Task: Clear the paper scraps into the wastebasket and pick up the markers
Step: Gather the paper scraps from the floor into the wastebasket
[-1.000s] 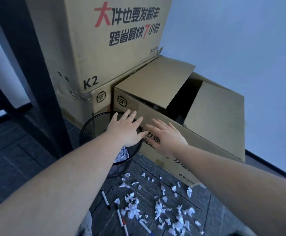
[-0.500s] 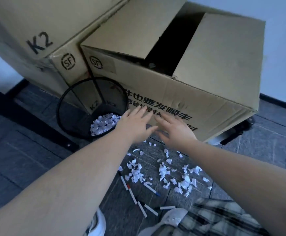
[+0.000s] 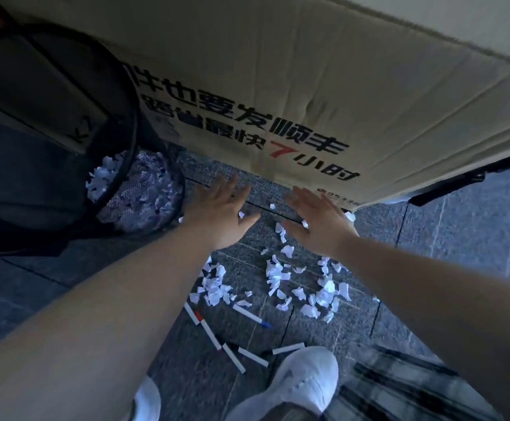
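White paper scraps (image 3: 275, 273) lie scattered on the dark tiled floor, in loose clumps below my hands. Several white markers (image 3: 212, 331) lie nearer my feet, one with a blue tip (image 3: 250, 314). The black mesh wastebasket (image 3: 144, 189) stands at the left with scraps inside it. My left hand (image 3: 222, 212) hovers palm down with straight fingers beside the basket, holding nothing. My right hand (image 3: 319, 221) is spread flat just above the farthest scraps, also holding nothing.
A large printed cardboard box (image 3: 308, 95) overhangs the floor right behind my hands. My white shoes (image 3: 302, 381) stand just below the markers, with plaid trouser fabric (image 3: 399, 387) at the lower right.
My head has dipped and both hands have come down from the basket rim and the box face toward the floor, now low over the scraps. Both stay flat and hold nothing.
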The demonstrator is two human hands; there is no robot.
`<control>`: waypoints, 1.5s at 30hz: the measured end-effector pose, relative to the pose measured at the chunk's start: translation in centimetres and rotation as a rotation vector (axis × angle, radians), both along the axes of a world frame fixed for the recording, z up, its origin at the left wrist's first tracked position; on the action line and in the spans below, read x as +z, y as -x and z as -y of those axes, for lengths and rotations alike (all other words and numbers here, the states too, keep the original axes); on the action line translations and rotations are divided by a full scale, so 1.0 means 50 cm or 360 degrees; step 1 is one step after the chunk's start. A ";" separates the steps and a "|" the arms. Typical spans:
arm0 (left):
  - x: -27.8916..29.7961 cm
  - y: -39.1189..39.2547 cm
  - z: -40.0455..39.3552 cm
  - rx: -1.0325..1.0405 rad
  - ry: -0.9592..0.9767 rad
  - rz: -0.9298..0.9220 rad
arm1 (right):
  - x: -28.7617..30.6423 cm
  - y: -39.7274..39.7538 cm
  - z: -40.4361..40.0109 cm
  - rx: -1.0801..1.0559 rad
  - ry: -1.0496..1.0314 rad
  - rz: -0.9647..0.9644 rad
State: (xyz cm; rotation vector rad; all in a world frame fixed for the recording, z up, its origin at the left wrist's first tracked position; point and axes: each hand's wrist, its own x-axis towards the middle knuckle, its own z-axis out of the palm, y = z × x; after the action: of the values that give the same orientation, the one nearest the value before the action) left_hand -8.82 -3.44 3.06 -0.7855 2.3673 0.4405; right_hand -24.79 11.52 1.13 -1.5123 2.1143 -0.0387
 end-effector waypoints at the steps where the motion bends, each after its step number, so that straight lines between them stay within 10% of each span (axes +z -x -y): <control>1: -0.020 -0.003 -0.001 0.0010 -0.0015 -0.0003 | -0.019 0.000 0.001 -0.0001 -0.0018 0.0000; 14: -0.225 -0.008 -0.031 0.0214 -0.0088 -0.0100 | -0.204 -0.011 -0.036 0.0057 -0.0014 -0.0123; 45: -0.236 -0.028 -0.168 -0.0540 -0.0334 -0.0401 | -0.164 0.129 -0.238 0.0474 -0.0105 -0.0159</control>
State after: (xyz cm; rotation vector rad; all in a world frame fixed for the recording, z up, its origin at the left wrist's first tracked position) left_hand -7.44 4.95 -8.72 -0.2355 2.5657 0.6590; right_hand -31.25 23.42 -7.06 -1.8045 1.9218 0.2157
